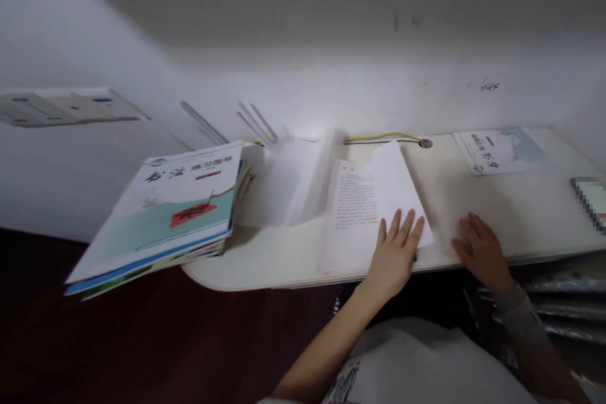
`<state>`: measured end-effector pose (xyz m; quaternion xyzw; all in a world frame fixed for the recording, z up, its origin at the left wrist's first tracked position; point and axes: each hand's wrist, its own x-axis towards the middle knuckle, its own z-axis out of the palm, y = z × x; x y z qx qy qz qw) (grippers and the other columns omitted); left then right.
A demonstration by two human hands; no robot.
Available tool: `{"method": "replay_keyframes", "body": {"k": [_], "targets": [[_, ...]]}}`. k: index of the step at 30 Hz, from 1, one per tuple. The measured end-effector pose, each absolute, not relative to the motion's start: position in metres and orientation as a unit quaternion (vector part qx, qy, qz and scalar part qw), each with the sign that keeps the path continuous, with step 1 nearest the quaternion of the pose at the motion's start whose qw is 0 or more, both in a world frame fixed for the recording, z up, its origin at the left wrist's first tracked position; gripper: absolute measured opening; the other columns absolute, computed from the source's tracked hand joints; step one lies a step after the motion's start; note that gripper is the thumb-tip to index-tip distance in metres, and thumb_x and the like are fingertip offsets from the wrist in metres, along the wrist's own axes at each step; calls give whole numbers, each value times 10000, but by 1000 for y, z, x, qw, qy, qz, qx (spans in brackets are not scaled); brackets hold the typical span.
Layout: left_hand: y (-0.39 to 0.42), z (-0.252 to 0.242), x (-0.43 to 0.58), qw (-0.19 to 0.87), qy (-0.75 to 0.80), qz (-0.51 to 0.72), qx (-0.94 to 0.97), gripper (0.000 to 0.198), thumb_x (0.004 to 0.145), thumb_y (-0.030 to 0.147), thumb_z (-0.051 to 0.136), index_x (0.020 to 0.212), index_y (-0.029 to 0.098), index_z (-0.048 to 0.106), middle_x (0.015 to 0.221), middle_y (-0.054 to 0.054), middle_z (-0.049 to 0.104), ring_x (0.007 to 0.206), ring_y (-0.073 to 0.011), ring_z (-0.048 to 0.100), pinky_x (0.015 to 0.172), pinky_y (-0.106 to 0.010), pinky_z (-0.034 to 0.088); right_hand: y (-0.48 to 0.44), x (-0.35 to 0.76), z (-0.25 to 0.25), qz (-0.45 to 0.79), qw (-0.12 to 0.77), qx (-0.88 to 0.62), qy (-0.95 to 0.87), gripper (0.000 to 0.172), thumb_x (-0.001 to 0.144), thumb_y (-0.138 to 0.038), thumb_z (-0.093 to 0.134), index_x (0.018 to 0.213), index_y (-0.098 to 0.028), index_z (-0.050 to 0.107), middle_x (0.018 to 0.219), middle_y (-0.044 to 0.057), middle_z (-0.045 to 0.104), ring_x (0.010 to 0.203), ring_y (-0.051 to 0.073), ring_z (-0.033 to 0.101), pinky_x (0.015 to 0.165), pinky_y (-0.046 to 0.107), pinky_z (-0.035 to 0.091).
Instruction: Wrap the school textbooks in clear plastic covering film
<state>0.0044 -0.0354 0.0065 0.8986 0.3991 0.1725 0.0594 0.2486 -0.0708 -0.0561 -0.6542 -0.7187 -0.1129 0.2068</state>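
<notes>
My left hand [396, 247] lies flat with fingers spread on a white printed sheet [364, 202] near the front edge of a white desk [521, 208]. A plain white sheet [400, 186] lies tilted on top of the printed one, under my fingertips. My right hand [479, 249] rests palm down on the bare desk just right of the papers, fingers stretched out, holding nothing.
A stack of books [175, 214] with a white and teal cover overhangs the desk's left end. More white papers [284, 183] lie beside it. A booklet [497, 149] lies at the back right, a yellow and black cable [383, 137] runs to a desk hole, and a phone [591, 199] sits far right.
</notes>
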Motion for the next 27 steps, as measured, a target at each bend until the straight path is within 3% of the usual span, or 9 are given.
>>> {"method": "replay_keyframes", "body": {"k": [5, 12, 15, 27], "targets": [[-30, 4, 53, -49, 340, 99, 934, 502, 929, 223, 358, 1428, 242, 313, 1501, -74, 290, 1381, -345, 199, 1061, -619, 231, -74, 255, -56, -83, 229, -674, -698, 450, 912, -394, 403, 1227, -97, 525, 1283, 216, 532, 1234, 305, 454, 983, 494, 401], [-24, -18, 79, -36, 336, 86, 937, 476, 926, 452, 371, 1362, 272, 431, 1441, -83, 402, 1340, -338, 307, 1036, -625, 266, -75, 257, -54, -45, 274, -674, -684, 400, 934, -333, 352, 1220, -133, 548, 1246, 170, 577, 1216, 268, 483, 982, 484, 423], [-24, -21, 79, -24, 334, 85, 938, 532, 899, 534, 380, 1355, 266, 441, 1432, -89, 414, 1328, -340, 327, 1037, -629, 260, -74, 255, -53, -40, 282, -678, -678, 387, 935, -304, 349, 1217, -135, 553, 1234, 155, 590, 1217, 257, 485, 988, 475, 425], [-23, -19, 92, -1, 326, 65, 943, 594, 891, 573, 348, 1384, 245, 398, 1455, -102, 375, 1333, -359, 308, 1034, -646, 230, -76, 254, -48, -18, 327, -688, -648, 378, 941, -241, 324, 1207, -150, 577, 1166, 116, 644, 1159, 226, 546, 981, 431, 449]]}}
